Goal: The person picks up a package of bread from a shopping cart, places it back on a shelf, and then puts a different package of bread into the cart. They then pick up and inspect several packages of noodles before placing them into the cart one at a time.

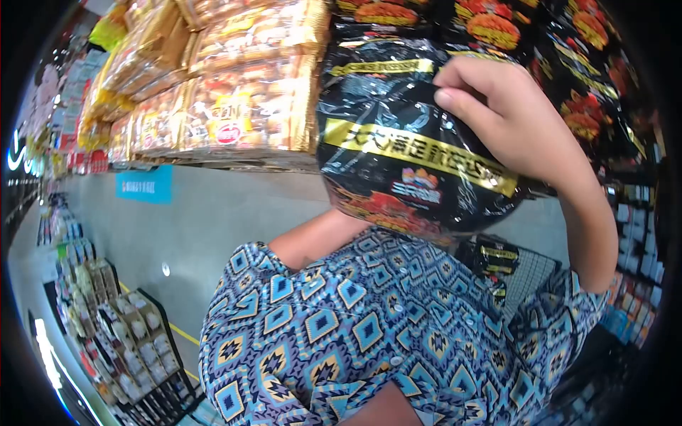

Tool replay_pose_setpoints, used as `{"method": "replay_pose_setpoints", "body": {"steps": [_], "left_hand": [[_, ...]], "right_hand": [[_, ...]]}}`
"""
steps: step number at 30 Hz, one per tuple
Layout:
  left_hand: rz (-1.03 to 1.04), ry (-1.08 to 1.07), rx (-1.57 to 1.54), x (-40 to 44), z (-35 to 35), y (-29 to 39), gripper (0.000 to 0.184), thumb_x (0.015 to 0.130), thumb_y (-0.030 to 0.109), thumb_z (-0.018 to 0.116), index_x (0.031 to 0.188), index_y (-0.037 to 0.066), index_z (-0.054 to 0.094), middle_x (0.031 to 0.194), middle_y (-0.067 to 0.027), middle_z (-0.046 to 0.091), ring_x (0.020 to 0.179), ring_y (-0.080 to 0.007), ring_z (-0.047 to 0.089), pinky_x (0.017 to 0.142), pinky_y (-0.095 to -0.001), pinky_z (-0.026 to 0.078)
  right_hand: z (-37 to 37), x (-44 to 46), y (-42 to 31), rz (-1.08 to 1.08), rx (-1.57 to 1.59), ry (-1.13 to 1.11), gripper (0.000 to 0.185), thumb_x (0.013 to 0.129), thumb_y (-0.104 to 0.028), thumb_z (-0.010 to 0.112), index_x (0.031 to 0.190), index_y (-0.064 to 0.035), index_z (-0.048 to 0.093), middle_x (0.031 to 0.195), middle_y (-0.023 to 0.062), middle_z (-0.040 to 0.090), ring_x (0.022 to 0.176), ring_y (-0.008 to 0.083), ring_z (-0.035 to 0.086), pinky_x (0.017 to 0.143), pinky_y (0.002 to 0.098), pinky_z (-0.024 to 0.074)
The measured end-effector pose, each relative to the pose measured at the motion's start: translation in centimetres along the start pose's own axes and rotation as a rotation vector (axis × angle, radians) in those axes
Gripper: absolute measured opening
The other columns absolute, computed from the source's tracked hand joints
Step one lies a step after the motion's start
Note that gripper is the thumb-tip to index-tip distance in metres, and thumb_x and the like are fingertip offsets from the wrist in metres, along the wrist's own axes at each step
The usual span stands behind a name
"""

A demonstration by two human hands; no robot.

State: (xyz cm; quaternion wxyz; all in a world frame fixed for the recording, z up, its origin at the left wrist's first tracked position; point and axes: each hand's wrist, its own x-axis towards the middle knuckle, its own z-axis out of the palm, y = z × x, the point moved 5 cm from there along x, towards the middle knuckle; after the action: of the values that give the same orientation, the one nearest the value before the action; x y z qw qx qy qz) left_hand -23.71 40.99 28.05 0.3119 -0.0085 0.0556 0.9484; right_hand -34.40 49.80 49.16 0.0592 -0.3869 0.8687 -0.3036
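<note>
A large glossy black snack bag (398,142) with gold bands and a picture of reddish food hangs in front of my chest, tilted. My right hand (490,106) is closed on its upper right edge, thumb and fingers pinching the plastic. From the left, my forearm (320,238) reaches in beneath the bag. My left hand is hidden behind the bag, so its fingers do not show. More black bags (494,28) with the same kind of food picture lie just beyond my right hand.
Shiny gold packs (234,92) are stacked at the upper left. A blue shelf label (144,184) is below them. A shopping basket (529,273) with black packets stands low on the right. Stocked shelves (121,334) line the lower left, beside the grey floor.
</note>
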Motion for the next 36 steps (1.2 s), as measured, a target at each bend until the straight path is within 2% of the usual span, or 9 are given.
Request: {"method": "replay_pose_setpoints", "body": {"steps": [1, 3, 7, 9, 10, 29, 31, 33, 36], "left_hand": [[-0.008, 0.007, -0.011, -0.2, -0.2, -0.3, 0.052, 0.104, 0.035, 0.032, 0.148, 0.008, 0.031, 0.15, -0.0129, 0.037, 0.135, -0.0248, 0.039, 0.114, -0.0396, 0.031], [-0.009, 0.027, -0.019, -1.0, -0.4, -0.3, 0.052, 0.104, 0.035, 0.033, 0.148, 0.008, 0.031, 0.15, -0.013, 0.037, 0.135, -0.0249, 0.039, 0.114, -0.0397, 0.032], [0.018, 0.075, -0.016, -3.0, -1.1, 0.7, 0.052, 0.104, 0.035, 0.033, 0.148, 0.008, 0.032, 0.149, -0.0131, 0.038, 0.134, -0.0252, 0.04, 0.113, -0.04, 0.032], [0.032, 0.095, -0.013, -3.8, -1.4, 1.2, 0.052, 0.103, 0.036, 0.033, 0.148, 0.008, 0.032, 0.149, -0.0132, 0.038, 0.134, -0.0254, 0.04, 0.113, -0.0401, 0.032], [0.038, 0.102, -0.01, -4.2, -1.5, 1.4, 0.052, 0.103, 0.036, 0.033, 0.147, 0.008, 0.032, 0.149, -0.0132, 0.038, 0.134, -0.0254, 0.04, 0.113, -0.0402, 0.032], [0.171, 0.27, 0.018, -11.7, -5.0, 5.2, 0.051, 0.103, 0.037, 0.035, 0.145, 0.008, 0.036, 0.147, -0.0139, 0.041, 0.131, -0.0268, 0.042, 0.112, -0.0413, 0.034], [0.186, 0.282, 0.026, -12.3, -5.2, 5.9, 0.051, 0.102, 0.037, 0.036, 0.145, 0.008, 0.036, 0.147, -0.0139, 0.041, 0.131, -0.027, 0.043, 0.111, -0.0415, 0.034], [0.208, 0.274, 0.044, -12.2, -5.3, 7.0, 0.051, 0.102, 0.037, 0.036, 0.145, 0.008, 0.037, 0.146, -0.014, 0.041, 0.131, -0.0271, 0.043, 0.111, -0.0416, 0.034], [0.247, 0.271, 0.051, -12.5, -5.5, 7.5, 0.051, 0.102, 0.037, 0.036, 0.145, 0.008, 0.037, 0.146, -0.0141, 0.042, 0.131, -0.0273, 0.043, 0.111, -0.0418, 0.035]], "right_hand": [[0.2, 0.0, 0.5, -0.001, -0.003, 0.019, 0.016, 0.09, -0.011, 0.06, 0.091, 0.0043, 0.058, 0.076, 0.0126, 0.059, 0.073, 0.0205, 0.057, 0.071, 0.0322, 0.0455], [0.3, 0.3, 0.8, 0.022, 0.036, 0.011, 0.019, 0.087, -0.017, 0.061, 0.089, 0.0019, 0.063, 0.078, 0.0182, 0.062, 0.075, 0.0343, 0.062, 0.07, 0.0404, 0.048], [0.7, 0.4, 1.6, 0.018, 0.048, 0.043, 0.019, 0.088, -0.017, 0.062, 0.09, 0.0021, 0.064, 0.077, 0.0169, 0.063, 0.073, 0.0312, 0.062, 0.069, 0.0387, 0.0482], [1.0, 0.5, 2.1, 0.043, 0.039, -0.013, 0.017, 0.091, -0.014, 0.062, 0.092, 0.0035, 0.058, 0.076, 0.0091, 0.058, 0.072, 0.0164, 0.054, 0.07, 0.0306, 0.0452], [1.1, 0.5, 2.2, 0.037, 0.033, -0.008, 0.018, 0.091, -0.014, 0.061, 0.092, 0.0032, 0.058, 0.075, 0.0091, 0.058, 0.072, 0.0156, 0.053, 0.07, 0.0303, 0.045], [1.6, 0.8, 0.5, -0.019, 0.08, -0.025, 0.017, 0.089, -0.014, 0.063, 0.092, 0.0024, 0.061, 0.073, 0.0115, 0.06, 0.067, 0.0195, 0.056, 0.066, 0.0315, 0.0458], [2.0, 0.8, 1.4, 0.046, 0.129, -0.034, 0.02, 0.088, -0.018, 0.064, 0.093, 0.0013, 0.066, 0.079, 0.0176, 0.065, 0.073, 0.028, 0.064, 0.068, 0.0376, 0.0495], [2.3, 0.5, 1.4, -0.028, 0.119, 0.01, 0.016, 0.089, -0.012, 0.064, 0.092, 0.003, 0.061, 0.072, 0.0098, 0.059, 0.066, 0.0155, 0.054, 0.064, 0.03, 0.0454], [2.2, -0.1, 0.9, 0.067, 0.166, -0.12, 0.022, 0.085, -0.016, 0.07, 0.093, 0.0028, 0.062, 0.072, 0.0085, 0.062, 0.066, 0.0116, 0.056, 0.062, 0.0282, 0.0464]]}}
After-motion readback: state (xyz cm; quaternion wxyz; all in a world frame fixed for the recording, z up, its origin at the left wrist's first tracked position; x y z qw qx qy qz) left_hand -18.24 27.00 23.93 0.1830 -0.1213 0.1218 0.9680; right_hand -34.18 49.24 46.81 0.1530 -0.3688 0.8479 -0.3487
